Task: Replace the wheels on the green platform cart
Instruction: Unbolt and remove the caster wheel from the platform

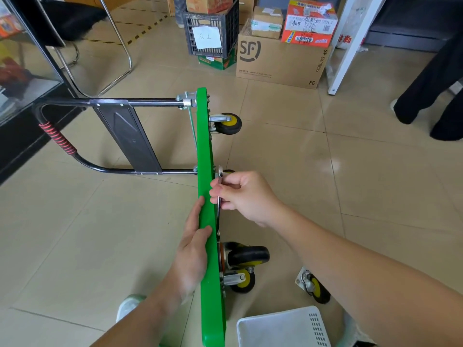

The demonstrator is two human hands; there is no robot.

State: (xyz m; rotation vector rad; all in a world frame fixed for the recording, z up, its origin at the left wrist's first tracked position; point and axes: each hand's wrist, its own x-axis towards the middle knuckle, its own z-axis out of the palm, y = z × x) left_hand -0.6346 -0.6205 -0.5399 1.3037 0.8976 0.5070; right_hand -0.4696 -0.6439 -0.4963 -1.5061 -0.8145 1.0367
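Head camera shows your left hand [193, 246] laid flat against the green platform cart [206, 151], fingers straight, thumb on its upturned edge. Your right hand [248, 196] curls round a wrench [220, 176] at the underside. The cart stands on its side on the tiled floor [288, 156], with a loose wheel [314, 288] nearby.

Green cart [206, 156] tipped on edge, handle [100, 102] out left; black yellow-hub wheels [226, 123] on underside facing right, one loose wheel [313, 286] on floor beside, wrench [219, 209] flat against underside
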